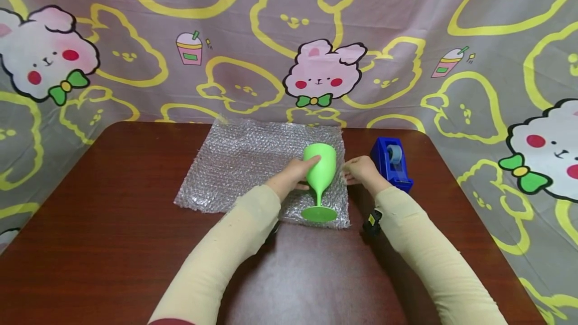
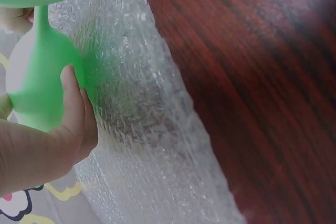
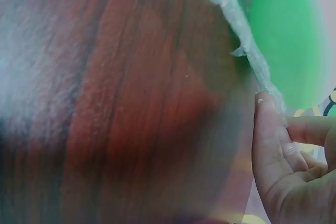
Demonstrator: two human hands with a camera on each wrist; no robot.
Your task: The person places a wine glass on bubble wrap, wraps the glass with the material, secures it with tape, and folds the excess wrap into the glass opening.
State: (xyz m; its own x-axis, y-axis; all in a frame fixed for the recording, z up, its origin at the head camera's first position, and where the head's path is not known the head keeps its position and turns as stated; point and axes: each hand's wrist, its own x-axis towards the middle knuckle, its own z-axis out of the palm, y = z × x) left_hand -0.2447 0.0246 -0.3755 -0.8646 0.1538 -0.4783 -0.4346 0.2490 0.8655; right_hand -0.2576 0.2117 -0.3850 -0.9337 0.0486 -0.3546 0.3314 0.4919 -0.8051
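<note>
A light green plastic goblet (image 1: 321, 167) lies over the right part of a bubble wrap sheet (image 1: 244, 164), its round foot toward the near edge. My left hand (image 1: 295, 173) grips the goblet's bowl from the left, thumb on top and fingers around the side, as the left wrist view also shows (image 2: 47, 140). At the sheet's right edge, my right hand (image 1: 361, 172) pinches the bubble wrap (image 3: 257, 69) between thumb and fingers. In the right wrist view that edge rises beside the green bowl (image 3: 286, 40).
A blue tape dispenser (image 1: 392, 164) with a roll of tape stands just right of my right hand. The brown wooden table (image 1: 113, 224) reaches back to a patterned curtain (image 1: 253, 24) with rabbit faces.
</note>
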